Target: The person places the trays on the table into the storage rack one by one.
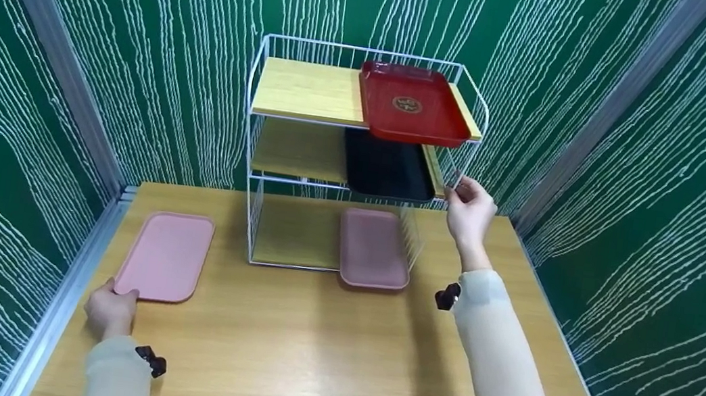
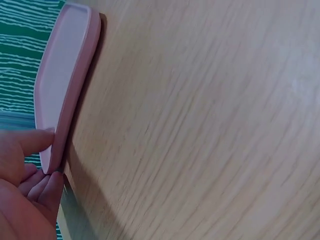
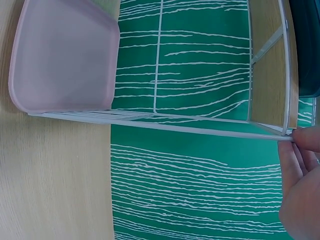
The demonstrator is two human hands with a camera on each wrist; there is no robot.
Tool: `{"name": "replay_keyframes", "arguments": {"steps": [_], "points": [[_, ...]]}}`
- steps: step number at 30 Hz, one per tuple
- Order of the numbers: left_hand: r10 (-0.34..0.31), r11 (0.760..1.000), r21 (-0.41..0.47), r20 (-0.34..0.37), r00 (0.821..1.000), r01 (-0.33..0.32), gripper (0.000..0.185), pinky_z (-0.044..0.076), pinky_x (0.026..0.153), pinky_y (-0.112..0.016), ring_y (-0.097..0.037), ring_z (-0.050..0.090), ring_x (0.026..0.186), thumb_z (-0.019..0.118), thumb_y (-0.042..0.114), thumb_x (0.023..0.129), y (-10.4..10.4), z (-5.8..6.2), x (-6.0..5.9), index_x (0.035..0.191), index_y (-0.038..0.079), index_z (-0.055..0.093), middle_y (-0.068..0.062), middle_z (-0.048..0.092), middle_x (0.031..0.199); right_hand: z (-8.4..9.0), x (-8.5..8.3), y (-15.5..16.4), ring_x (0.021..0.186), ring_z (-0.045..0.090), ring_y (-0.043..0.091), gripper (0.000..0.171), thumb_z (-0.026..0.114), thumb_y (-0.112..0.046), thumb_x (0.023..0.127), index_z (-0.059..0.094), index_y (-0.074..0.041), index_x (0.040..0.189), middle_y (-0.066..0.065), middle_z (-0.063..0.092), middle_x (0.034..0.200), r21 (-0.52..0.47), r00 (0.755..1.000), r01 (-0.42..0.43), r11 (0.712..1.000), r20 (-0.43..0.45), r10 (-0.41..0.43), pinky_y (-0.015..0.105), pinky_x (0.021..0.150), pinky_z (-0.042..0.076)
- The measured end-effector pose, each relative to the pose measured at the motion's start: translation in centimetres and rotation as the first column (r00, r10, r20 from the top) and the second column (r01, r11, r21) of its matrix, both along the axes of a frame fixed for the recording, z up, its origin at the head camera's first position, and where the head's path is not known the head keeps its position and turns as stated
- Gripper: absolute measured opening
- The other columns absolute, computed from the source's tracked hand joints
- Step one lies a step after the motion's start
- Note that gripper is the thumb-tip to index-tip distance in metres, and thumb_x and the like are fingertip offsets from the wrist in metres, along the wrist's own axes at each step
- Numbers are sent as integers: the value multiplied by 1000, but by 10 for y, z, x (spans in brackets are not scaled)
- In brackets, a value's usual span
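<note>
My left hand [image 1: 111,311] pinches the near left corner of a pink tray [image 1: 171,256] at the left of the table; in the left wrist view the thumb lies over the rim of this tray [image 2: 62,70] and the fingers are beneath. At the right, my right hand [image 1: 470,213] grips the front right post of a white wire rack [image 1: 249,211], level with its middle shelf. The right wrist view shows thumb and fingers round that white post [image 3: 200,131]. A red tray [image 1: 416,107] lies on the top shelf, a black tray [image 1: 391,169] on the middle one, and a second pink tray [image 1: 375,249] at the bottom.
The rack's wooden shelves [image 1: 312,90] show bare wood left of the trays. All three trays there sit toward the right, slightly past the front edge. The wooden table [image 1: 278,352] is bordered by green walls [image 1: 193,68] with white lines and metal frame strips [image 1: 77,271].
</note>
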State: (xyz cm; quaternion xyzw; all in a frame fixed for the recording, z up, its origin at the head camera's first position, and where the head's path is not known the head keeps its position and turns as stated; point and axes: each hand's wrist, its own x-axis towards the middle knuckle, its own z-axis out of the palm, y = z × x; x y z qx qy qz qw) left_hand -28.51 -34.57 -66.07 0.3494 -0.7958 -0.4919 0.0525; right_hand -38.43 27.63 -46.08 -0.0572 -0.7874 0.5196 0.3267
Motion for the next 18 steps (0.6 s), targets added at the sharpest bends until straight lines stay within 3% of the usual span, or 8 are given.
{"name": "replay_keyframes", "arguments": {"steps": [2,5,9,18], "points": [[27,1000,11,-16,1000,-27,59,31,126,-56,-46,36,153,61,15,108,0,0,2,160,-1,38,-26,40,163,0,0,0,96,76,24,25,75,2,96,78,0,121,18,79,107,-7,1000,-5,1000,-3,5,18,75,56],[74,996,-44,-52,996,-76,50,41,121,-55,-44,48,145,63,15,106,1,-4,7,152,-1,53,-24,54,153,0,1,-1,96,76,24,25,74,3,97,78,-1,121,18,80,107,0,1000,-9,1000,0,9,18,75,56],[128,986,-99,-95,987,-137,41,44,115,-56,-44,57,136,67,15,103,3,-10,12,142,1,66,-22,64,141,0,1,-2,94,76,20,24,73,1,98,78,-3,121,16,80,106,11,1000,-10,1000,14,10,18,74,57],[210,975,78,-48,977,-206,42,44,119,-49,-39,57,140,65,9,103,6,-9,9,146,4,64,-19,62,147,0,2,2,97,76,20,25,73,-1,99,78,-4,123,14,80,108,4,1000,-16,1000,24,16,19,76,57]]}}
